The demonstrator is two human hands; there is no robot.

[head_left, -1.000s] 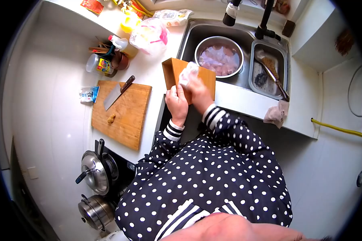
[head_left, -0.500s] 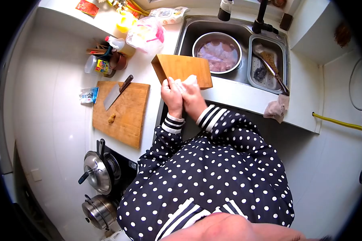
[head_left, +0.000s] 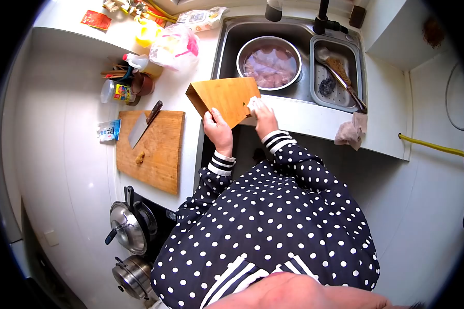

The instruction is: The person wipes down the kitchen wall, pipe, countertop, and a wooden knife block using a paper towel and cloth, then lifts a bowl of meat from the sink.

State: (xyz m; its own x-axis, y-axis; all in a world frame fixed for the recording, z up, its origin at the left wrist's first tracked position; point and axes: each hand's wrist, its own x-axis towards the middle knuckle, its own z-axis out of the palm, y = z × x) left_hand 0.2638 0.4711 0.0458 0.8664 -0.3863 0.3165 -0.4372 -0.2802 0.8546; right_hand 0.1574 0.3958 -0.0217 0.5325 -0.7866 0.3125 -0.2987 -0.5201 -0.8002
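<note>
A hollow wooden box (head_left: 227, 98) with a slanted, open left end is tilted in front of the sink. Closed around its lower left edge, my left hand (head_left: 219, 135) holds it up, thumb on the front face. My right hand (head_left: 265, 119) pinches a white tissue (head_left: 252, 105) and presses it against the box's right side. Behind the box, a steel pot (head_left: 242, 63) holds pinkish meat (head_left: 270, 67) in water.
To the left, a cleaver (head_left: 143, 126) and a small ginger piece (head_left: 139, 157) lie on a cutting board (head_left: 160, 165). Lidded pans (head_left: 126, 226) stand on the stove. A small basin (head_left: 340, 98) sits in the sink's right side; a cloth (head_left: 351, 132) hangs over the counter edge.
My hands were together at the box's lower edge; now the right has moved right, to the box's right side with the tissue. The box has turned and shifted slightly left.
</note>
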